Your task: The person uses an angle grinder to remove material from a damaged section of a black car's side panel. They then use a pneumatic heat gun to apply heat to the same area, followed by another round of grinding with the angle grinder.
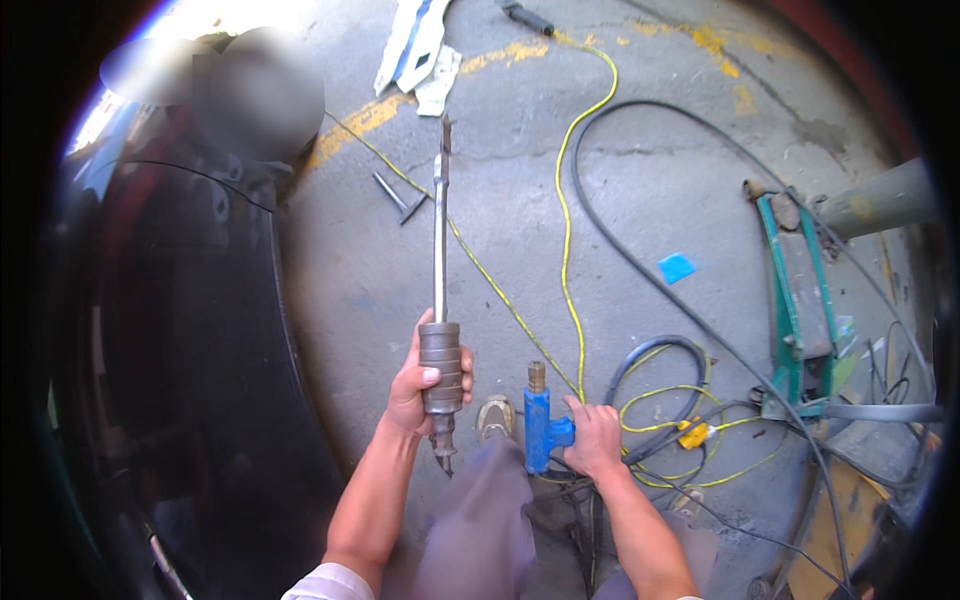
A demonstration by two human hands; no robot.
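Both forearms (368,505) extend forward; the left hand (405,400) wraps around a ribbed metal cylinder (440,352), the right hand (594,440) closing on a blue tool's (537,430) side.

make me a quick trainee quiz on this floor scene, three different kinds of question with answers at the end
1. Multiple choice: what does the left hand grip?
A) yellow cord
B) ribbed weight on a metal rod
C) T-shaped tool

2. True or false: the right hand is empty.

3. Fill the gap: the floor jack on the right has a ___ frame.

Key:
1. B
2. False; it holds the blue tool by its side branch.
3. Green
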